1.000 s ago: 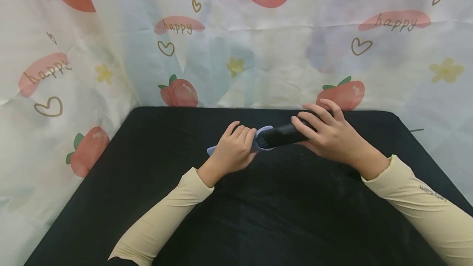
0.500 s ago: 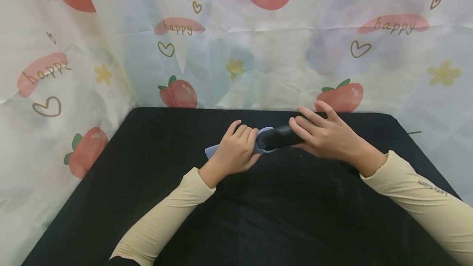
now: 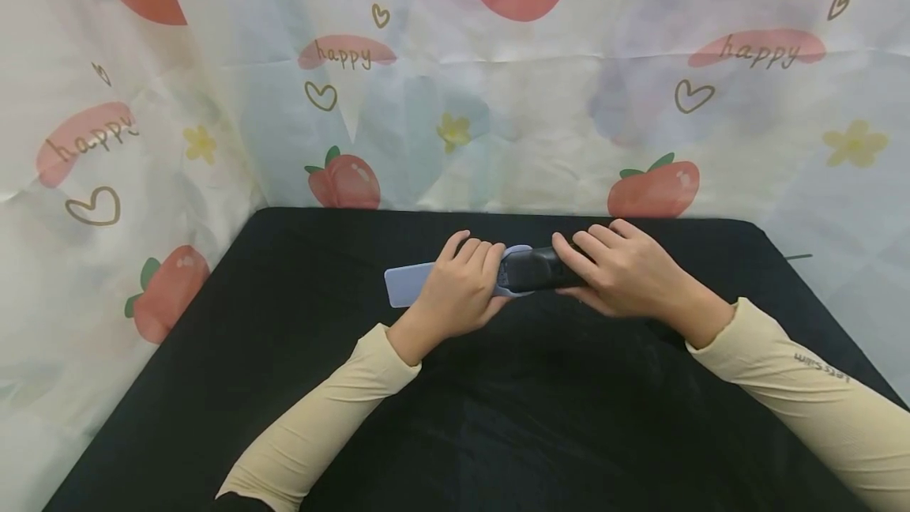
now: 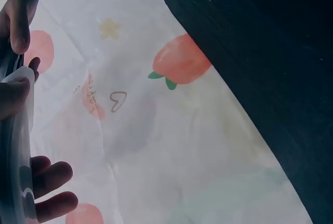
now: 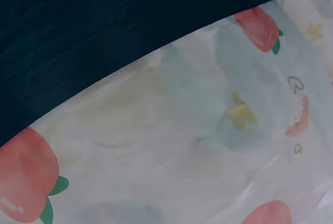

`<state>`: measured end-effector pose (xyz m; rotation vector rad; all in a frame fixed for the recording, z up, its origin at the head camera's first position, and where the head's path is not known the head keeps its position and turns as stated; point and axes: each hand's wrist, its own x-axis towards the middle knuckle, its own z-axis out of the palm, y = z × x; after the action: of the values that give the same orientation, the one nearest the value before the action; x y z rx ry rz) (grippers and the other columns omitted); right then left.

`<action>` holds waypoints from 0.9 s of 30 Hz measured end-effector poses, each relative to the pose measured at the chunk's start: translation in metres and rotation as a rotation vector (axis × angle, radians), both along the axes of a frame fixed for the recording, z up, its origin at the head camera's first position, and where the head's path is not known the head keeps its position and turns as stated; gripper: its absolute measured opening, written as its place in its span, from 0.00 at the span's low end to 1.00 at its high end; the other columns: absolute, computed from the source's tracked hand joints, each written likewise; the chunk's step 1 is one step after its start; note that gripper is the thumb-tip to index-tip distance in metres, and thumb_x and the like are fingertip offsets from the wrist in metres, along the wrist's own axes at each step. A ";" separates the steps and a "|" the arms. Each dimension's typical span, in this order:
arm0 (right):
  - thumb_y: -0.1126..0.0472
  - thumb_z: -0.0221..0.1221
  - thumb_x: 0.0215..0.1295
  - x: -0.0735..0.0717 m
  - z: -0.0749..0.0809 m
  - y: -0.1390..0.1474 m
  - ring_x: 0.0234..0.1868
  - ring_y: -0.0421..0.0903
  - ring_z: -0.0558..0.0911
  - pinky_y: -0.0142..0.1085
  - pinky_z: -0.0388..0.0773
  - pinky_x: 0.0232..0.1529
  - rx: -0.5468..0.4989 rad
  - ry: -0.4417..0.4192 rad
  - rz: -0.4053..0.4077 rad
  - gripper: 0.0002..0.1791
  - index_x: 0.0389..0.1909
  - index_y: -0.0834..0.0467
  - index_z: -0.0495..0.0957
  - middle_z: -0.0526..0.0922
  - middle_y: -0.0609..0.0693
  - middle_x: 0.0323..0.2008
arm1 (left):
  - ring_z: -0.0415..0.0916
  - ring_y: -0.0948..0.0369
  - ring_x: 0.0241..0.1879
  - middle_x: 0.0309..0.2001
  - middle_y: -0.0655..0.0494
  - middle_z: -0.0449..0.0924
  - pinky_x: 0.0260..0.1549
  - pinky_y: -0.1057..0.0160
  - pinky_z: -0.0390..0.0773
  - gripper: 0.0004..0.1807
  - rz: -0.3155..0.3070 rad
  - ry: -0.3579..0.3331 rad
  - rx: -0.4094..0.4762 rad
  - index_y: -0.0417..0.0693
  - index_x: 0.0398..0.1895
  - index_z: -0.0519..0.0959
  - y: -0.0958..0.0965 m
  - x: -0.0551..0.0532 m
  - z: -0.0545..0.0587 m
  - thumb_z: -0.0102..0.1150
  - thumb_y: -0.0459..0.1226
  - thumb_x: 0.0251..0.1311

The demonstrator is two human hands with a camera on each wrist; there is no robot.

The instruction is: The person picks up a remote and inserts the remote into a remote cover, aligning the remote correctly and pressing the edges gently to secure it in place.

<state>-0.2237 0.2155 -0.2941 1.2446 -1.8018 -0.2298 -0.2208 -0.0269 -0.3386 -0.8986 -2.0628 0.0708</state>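
Observation:
My left hand (image 3: 460, 283) grips a long, flat, light-blue piece (image 3: 408, 285) above the black table, its squared end sticking out past the palm. A long black object (image 3: 526, 269) with a rough, textured end lies against the rounded blue rim at the other end. My right hand (image 3: 626, 271) holds the black object's far part, fingers over the top and thumb below; its outer end is hidden. What kind of thing the pair is, I cannot tell. The left wrist view catches the pale edge of the blue piece (image 4: 29, 102) beneath my left thumb. No hand appears in the right wrist view.
A black cloth covers the table (image 3: 498, 409). Behind it and along the left side hangs a pale curtain (image 3: 526, 117) printed with fruit, flowers and hearts. The table's far edge lies just beyond my hands.
My right hand has moved left and its raised fingers have come down onto the black object. The left hand has shifted slightly right, and more of the blue squared end shows.

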 end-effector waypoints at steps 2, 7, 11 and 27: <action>0.44 0.37 0.72 0.000 0.000 0.000 0.24 0.52 0.75 0.42 0.70 0.25 -0.004 -0.003 0.005 0.30 0.45 0.64 0.77 0.76 0.57 0.26 | 0.78 0.59 0.38 0.36 0.53 0.82 0.55 0.56 0.71 0.30 -0.009 -0.007 0.003 0.41 0.45 0.76 0.001 0.000 0.001 0.64 0.55 0.47; 0.44 0.37 0.72 0.000 -0.002 0.000 0.28 0.53 0.75 0.46 0.72 0.32 -0.006 -0.002 0.010 0.29 0.45 0.63 0.77 0.77 0.57 0.27 | 0.78 0.58 0.39 0.36 0.53 0.82 0.55 0.56 0.71 0.30 -0.029 -0.045 -0.001 0.41 0.45 0.76 0.003 0.000 0.001 0.64 0.55 0.48; 0.45 0.39 0.72 0.000 -0.006 0.001 0.32 0.55 0.76 0.49 0.71 0.38 -0.016 -0.010 0.014 0.28 0.45 0.64 0.77 0.79 0.58 0.30 | 0.78 0.59 0.40 0.37 0.54 0.82 0.55 0.56 0.71 0.30 -0.027 -0.057 -0.005 0.42 0.46 0.76 0.003 0.001 0.000 0.64 0.55 0.48; 0.46 0.41 0.72 -0.004 -0.017 0.007 0.33 0.59 0.75 0.55 0.69 0.39 -0.158 -0.023 -0.077 0.27 0.47 0.66 0.75 0.77 0.61 0.34 | 0.78 0.57 0.40 0.38 0.54 0.82 0.53 0.55 0.71 0.34 0.059 -0.018 0.079 0.45 0.49 0.77 -0.011 -0.004 -0.006 0.63 0.61 0.47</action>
<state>-0.2273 0.2224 -0.3107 1.0724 -1.8516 -0.1138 -0.2247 -0.0382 -0.3442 -0.7925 -2.0944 0.0123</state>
